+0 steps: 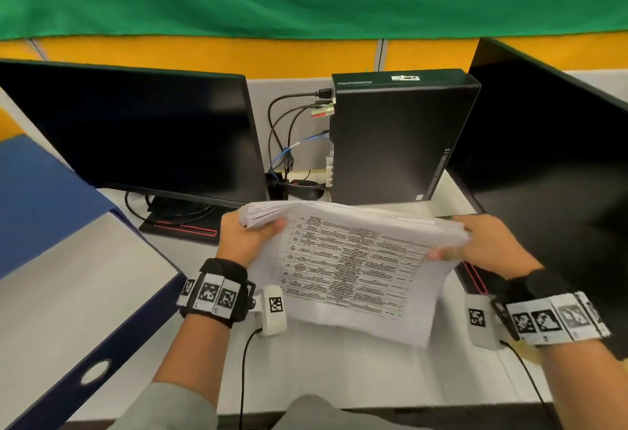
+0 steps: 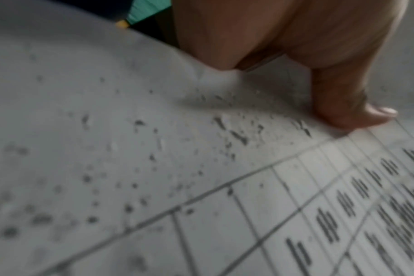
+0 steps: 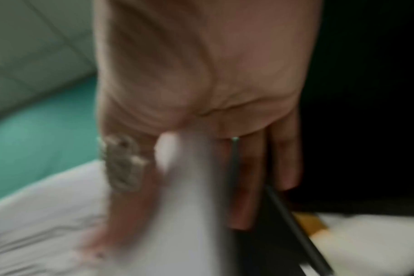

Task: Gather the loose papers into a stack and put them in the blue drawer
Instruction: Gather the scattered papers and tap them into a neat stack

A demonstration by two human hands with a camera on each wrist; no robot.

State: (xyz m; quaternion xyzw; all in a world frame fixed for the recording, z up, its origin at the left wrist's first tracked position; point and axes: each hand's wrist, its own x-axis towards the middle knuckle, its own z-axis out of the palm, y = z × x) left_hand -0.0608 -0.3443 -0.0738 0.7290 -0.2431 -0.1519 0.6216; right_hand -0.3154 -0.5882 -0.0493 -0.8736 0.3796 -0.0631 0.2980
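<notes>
A stack of white papers [image 1: 350, 259] with a printed table on top is held up over the desk between both hands. My left hand [image 1: 249, 230] grips its far left corner, thumb on the top sheet [image 2: 296, 214]. My right hand [image 1: 475, 242] pinches the stack's right edge [image 3: 191, 186], thumb on top and fingers underneath. The sheets sag toward me at their near edge. The blue drawer [image 1: 37, 198] stands open at the left, its pale inside [image 1: 78, 280] showing.
A black monitor [image 1: 136, 130] stands behind on the left, a black computer tower [image 1: 397, 137] with cables at centre back, a second dark monitor [image 1: 550, 157] at the right. The white desk [image 1: 339, 372] lies below the papers.
</notes>
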